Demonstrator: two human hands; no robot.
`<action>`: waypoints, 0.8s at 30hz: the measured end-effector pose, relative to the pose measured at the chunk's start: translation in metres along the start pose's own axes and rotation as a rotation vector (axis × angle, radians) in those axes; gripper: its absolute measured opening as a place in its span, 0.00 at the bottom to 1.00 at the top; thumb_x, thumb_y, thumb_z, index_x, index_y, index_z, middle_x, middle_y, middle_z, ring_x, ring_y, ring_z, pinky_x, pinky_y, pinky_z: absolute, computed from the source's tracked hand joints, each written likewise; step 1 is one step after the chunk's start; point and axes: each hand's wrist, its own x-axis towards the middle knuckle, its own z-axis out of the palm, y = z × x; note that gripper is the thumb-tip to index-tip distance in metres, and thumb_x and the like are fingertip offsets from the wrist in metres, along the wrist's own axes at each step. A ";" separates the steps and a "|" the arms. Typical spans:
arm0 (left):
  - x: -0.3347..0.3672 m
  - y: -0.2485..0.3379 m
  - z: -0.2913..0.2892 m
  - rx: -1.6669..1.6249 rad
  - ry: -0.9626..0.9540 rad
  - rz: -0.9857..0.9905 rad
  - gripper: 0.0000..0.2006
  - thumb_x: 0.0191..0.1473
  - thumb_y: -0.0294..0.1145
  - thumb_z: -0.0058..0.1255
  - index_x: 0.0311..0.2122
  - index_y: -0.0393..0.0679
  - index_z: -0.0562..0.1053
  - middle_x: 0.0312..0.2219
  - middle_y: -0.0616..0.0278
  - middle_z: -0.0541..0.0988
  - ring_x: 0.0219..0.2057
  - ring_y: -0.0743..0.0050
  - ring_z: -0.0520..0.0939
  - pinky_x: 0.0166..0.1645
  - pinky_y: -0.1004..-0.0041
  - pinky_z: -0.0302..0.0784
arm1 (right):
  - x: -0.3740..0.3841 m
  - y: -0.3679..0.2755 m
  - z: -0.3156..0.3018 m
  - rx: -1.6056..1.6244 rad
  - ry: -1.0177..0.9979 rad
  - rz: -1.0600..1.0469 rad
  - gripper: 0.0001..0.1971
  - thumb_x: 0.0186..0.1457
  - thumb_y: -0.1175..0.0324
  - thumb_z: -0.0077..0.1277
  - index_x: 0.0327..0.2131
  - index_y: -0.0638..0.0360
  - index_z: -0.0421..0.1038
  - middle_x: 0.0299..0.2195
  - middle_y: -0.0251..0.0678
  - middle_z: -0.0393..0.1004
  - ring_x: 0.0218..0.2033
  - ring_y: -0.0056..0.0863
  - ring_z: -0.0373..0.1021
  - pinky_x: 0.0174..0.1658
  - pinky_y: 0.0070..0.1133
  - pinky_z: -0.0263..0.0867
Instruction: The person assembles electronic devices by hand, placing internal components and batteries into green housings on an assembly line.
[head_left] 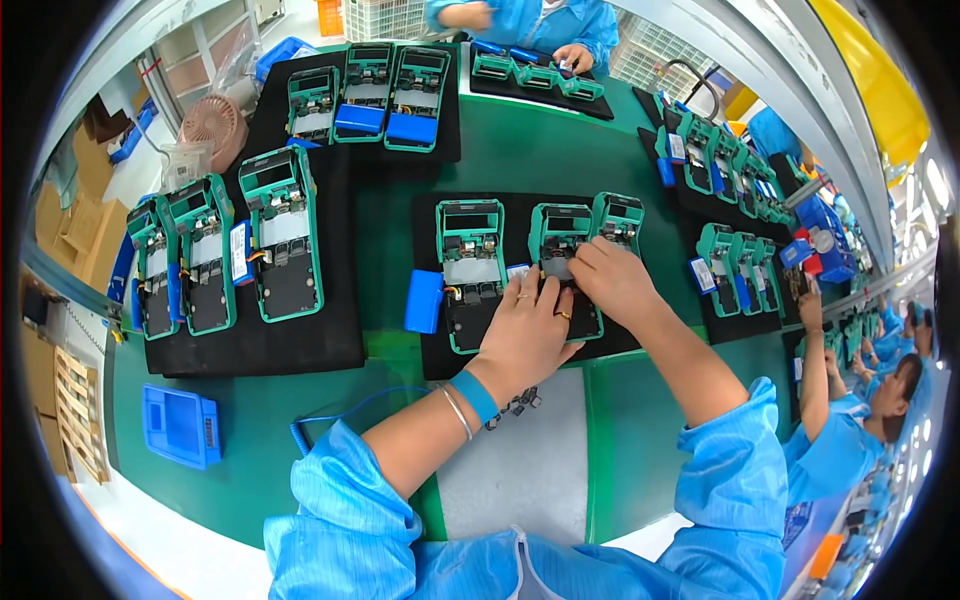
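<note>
On a black mat (430, 345) in front of me lie three green-framed handheld device housings with exposed circuitry. My left hand (525, 330) rests over the lower part of the middle housing (560, 217), its fingers stretched and apart. Higher on that housing, the fingers of my right hand (618, 287) are bent together; whatever they hold is hidden. The right housing (618, 210) is partly covered by my right hand. Beside the left housing (470, 225) is a blue battery pack (424, 301). A blue wrist strap (474, 397) and a bangle circle my left wrist.
More housings (283, 235) with batteries lie on mats to the left, far left and right. A blue bin (181, 425) sits near left. Small black parts (515, 406) lie beneath my left forearm. A pink fan (213, 130) stands far left. Co-workers sit across (540, 25) and right.
</note>
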 end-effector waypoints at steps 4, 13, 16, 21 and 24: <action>-0.003 -0.002 0.002 -0.005 -0.017 -0.005 0.32 0.50 0.53 0.58 0.52 0.36 0.72 0.50 0.47 0.70 0.58 0.40 0.69 0.62 0.49 0.64 | 0.002 -0.006 0.000 -0.010 0.021 0.032 0.07 0.38 0.70 0.57 0.25 0.53 0.70 0.29 0.28 0.66 0.37 0.27 0.68 0.32 0.21 0.72; -0.006 -0.002 0.001 0.020 -0.029 0.012 0.31 0.52 0.53 0.55 0.52 0.36 0.73 0.50 0.46 0.70 0.58 0.41 0.68 0.62 0.50 0.64 | 0.009 -0.002 -0.003 -0.033 0.001 0.071 0.06 0.41 0.71 0.56 0.26 0.54 0.70 0.29 0.30 0.67 0.38 0.29 0.68 0.31 0.24 0.73; -0.005 0.000 -0.001 0.052 -0.049 0.008 0.31 0.53 0.54 0.54 0.52 0.36 0.72 0.51 0.47 0.70 0.58 0.41 0.68 0.62 0.51 0.64 | 0.020 0.002 -0.014 -0.051 -0.073 0.112 0.07 0.43 0.71 0.55 0.30 0.55 0.70 0.31 0.32 0.68 0.40 0.31 0.69 0.33 0.25 0.74; 0.001 0.000 0.000 0.049 -0.040 0.009 0.32 0.51 0.54 0.56 0.53 0.37 0.72 0.50 0.49 0.70 0.58 0.41 0.69 0.61 0.52 0.65 | 0.017 -0.001 -0.014 -0.082 -0.132 0.226 0.07 0.47 0.72 0.54 0.32 0.55 0.69 0.33 0.33 0.70 0.40 0.33 0.70 0.34 0.27 0.73; -0.003 -0.005 0.002 0.017 -0.014 -0.002 0.32 0.49 0.53 0.58 0.53 0.38 0.72 0.51 0.49 0.70 0.58 0.43 0.70 0.62 0.53 0.64 | 0.005 -0.033 -0.034 0.207 0.111 0.360 0.06 0.50 0.71 0.56 0.31 0.56 0.70 0.30 0.35 0.72 0.36 0.36 0.71 0.33 0.29 0.71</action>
